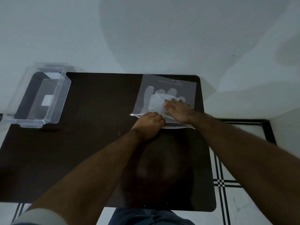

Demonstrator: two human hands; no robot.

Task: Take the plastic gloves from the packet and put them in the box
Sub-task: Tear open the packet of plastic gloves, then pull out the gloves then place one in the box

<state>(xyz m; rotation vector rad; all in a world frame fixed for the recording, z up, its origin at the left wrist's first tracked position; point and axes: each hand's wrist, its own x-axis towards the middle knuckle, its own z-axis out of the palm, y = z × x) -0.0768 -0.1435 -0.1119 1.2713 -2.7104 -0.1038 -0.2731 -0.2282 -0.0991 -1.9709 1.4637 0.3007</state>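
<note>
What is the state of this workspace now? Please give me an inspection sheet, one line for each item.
Surface: dark table, mostly bare, set against a pale wall.
Job's things: clear packet lies flat at the far right of the table, with plastic gloves seen through it; clear box stands open at the far left, apparently empty, its left side past the table edge.
Clutter: nothing seen.
Grippers: left hand closed on the packet's near edge; right hand flat, fingers reaching into the packet's mouth.
Cables: nothing seen.
Surroundings: white tiled floor with dark lines.
</note>
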